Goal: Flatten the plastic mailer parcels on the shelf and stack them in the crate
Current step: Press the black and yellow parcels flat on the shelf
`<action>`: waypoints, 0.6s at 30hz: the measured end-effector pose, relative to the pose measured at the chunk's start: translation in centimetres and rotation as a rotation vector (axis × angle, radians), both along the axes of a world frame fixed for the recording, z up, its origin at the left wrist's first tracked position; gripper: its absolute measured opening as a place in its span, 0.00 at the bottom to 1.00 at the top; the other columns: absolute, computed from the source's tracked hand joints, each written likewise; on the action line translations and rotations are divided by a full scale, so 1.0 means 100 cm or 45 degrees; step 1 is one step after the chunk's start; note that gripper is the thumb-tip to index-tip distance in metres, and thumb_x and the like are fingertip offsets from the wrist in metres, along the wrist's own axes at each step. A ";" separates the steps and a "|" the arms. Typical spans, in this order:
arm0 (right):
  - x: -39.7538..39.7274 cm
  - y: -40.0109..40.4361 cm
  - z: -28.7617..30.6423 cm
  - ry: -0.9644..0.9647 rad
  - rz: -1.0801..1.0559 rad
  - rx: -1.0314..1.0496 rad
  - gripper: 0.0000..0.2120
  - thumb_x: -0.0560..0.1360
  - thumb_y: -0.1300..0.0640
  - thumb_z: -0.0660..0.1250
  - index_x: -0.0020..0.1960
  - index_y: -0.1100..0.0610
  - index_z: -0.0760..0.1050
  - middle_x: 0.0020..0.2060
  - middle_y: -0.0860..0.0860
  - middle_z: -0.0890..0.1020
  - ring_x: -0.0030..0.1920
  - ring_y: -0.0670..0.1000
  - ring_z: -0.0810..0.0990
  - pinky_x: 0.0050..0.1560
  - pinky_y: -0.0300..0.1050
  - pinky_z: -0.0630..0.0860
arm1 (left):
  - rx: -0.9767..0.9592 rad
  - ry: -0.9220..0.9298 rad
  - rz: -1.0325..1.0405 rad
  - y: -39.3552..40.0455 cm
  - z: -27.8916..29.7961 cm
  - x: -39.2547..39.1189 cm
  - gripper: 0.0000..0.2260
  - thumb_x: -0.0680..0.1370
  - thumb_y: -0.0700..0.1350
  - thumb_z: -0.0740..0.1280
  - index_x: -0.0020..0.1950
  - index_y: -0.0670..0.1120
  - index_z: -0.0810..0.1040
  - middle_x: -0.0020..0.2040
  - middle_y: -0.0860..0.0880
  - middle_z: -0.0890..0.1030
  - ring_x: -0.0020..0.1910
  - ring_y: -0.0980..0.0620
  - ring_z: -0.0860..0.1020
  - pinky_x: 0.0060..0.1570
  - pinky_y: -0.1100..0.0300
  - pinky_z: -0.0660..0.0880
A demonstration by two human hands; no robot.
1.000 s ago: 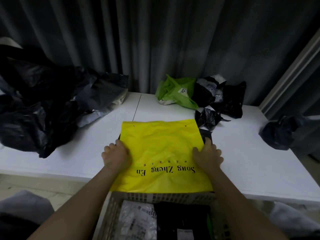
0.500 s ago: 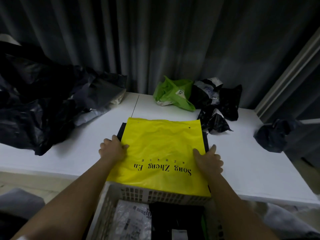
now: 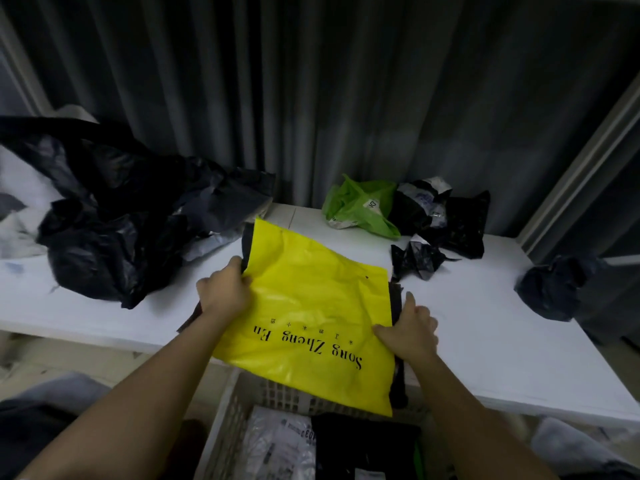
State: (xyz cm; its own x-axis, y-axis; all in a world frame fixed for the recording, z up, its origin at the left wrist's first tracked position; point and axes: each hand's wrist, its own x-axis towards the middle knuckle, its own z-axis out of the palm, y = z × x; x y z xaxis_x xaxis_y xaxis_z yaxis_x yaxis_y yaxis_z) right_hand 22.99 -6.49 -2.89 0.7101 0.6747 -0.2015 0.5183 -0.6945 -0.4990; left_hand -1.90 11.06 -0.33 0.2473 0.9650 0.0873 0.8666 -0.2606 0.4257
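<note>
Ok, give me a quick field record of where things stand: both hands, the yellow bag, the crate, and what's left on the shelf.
left hand: grips yellow bag's left edge
right hand: grips its right edge, with the dark bag beneath
yellow bag: flattened, tilted, near end overhanging crate
crate: below shelf edge, holds a white parcel and a black one
shelf: green bag, several crumpled black bags, big black pile on left

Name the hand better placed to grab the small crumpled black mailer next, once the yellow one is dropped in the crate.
Right. The right hand holds the yellow mailer's right edge, nearer the black mailer; the left hand would have to cross over.
</note>
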 end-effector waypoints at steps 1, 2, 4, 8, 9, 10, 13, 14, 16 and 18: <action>-0.006 0.002 0.012 -0.081 0.059 0.048 0.44 0.71 0.45 0.69 0.77 0.51 0.46 0.70 0.57 0.59 0.70 0.61 0.58 0.64 0.56 0.63 | 0.079 -0.040 -0.038 -0.003 0.012 -0.003 0.07 0.80 0.44 0.60 0.57 0.44 0.69 0.51 0.43 0.79 0.56 0.40 0.74 0.50 0.52 0.61; -0.009 0.006 0.020 -0.122 0.107 0.098 0.43 0.71 0.45 0.68 0.77 0.50 0.46 0.71 0.57 0.58 0.70 0.60 0.57 0.66 0.55 0.62 | 0.141 -0.078 -0.077 -0.004 0.021 -0.003 0.07 0.81 0.44 0.60 0.57 0.44 0.69 0.50 0.43 0.79 0.56 0.41 0.74 0.52 0.52 0.60; -0.017 0.014 0.042 -0.164 0.188 0.221 0.42 0.73 0.43 0.68 0.78 0.50 0.48 0.74 0.56 0.56 0.72 0.59 0.54 0.69 0.56 0.60 | 0.289 -0.152 -0.148 -0.009 0.042 -0.008 0.08 0.80 0.44 0.61 0.57 0.43 0.69 0.45 0.44 0.77 0.55 0.41 0.74 0.56 0.51 0.59; -0.027 0.024 0.089 -0.156 0.300 0.481 0.49 0.69 0.36 0.70 0.78 0.49 0.46 0.77 0.52 0.51 0.76 0.55 0.48 0.74 0.55 0.51 | 0.464 -0.279 -0.281 -0.018 0.084 -0.012 0.08 0.79 0.43 0.62 0.57 0.43 0.71 0.42 0.47 0.70 0.54 0.44 0.71 0.59 0.53 0.55; -0.030 0.024 0.102 -0.168 0.316 0.536 0.51 0.67 0.35 0.71 0.78 0.47 0.45 0.77 0.51 0.50 0.77 0.54 0.47 0.75 0.54 0.50 | 0.501 -0.294 -0.329 -0.021 0.095 -0.013 0.08 0.79 0.43 0.62 0.57 0.44 0.71 0.42 0.48 0.70 0.54 0.44 0.71 0.60 0.54 0.54; -0.030 0.024 0.113 -0.164 0.329 0.567 0.53 0.65 0.34 0.72 0.78 0.47 0.43 0.78 0.51 0.50 0.77 0.54 0.48 0.75 0.55 0.50 | 0.537 -0.304 -0.379 -0.024 0.104 -0.014 0.08 0.79 0.44 0.62 0.57 0.44 0.72 0.43 0.49 0.70 0.54 0.45 0.71 0.59 0.56 0.54; -0.032 0.013 0.142 0.137 0.401 0.621 0.51 0.62 0.38 0.77 0.77 0.48 0.54 0.73 0.51 0.65 0.72 0.54 0.65 0.70 0.55 0.65 | 0.575 -0.315 -0.514 -0.035 0.127 -0.017 0.11 0.73 0.42 0.60 0.55 0.48 0.73 0.42 0.50 0.72 0.52 0.47 0.72 0.53 0.64 0.51; -0.033 0.010 0.145 0.291 0.443 0.635 0.43 0.63 0.42 0.78 0.73 0.50 0.63 0.68 0.51 0.73 0.66 0.53 0.73 0.63 0.51 0.72 | 0.554 -0.311 -0.543 -0.040 0.133 -0.017 0.13 0.71 0.43 0.58 0.54 0.49 0.73 0.42 0.50 0.72 0.51 0.48 0.73 0.53 0.65 0.50; -0.046 -0.005 0.148 0.462 0.512 0.600 0.20 0.69 0.53 0.76 0.59 0.53 0.76 0.58 0.54 0.81 0.52 0.49 0.80 0.51 0.43 0.77 | 0.527 -0.309 -0.581 -0.052 0.142 -0.018 0.16 0.69 0.43 0.56 0.55 0.49 0.73 0.42 0.50 0.73 0.51 0.49 0.72 0.56 0.64 0.51; -0.056 -0.016 0.140 0.485 0.482 0.618 0.10 0.72 0.58 0.73 0.53 0.52 0.78 0.54 0.55 0.83 0.49 0.51 0.81 0.51 0.46 0.77 | 0.580 -0.292 -0.572 -0.059 0.141 -0.017 0.11 0.73 0.42 0.60 0.55 0.49 0.74 0.44 0.51 0.73 0.54 0.49 0.72 0.63 0.58 0.50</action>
State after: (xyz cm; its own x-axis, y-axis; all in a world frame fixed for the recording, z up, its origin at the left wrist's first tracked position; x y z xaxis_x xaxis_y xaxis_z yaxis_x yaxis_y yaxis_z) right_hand 17.39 -8.13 11.14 0.3503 0.9366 -0.0038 0.4083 -0.1564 -0.8994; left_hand -3.64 5.12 13.75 0.5426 0.6273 0.5586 0.5330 -0.7711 0.3483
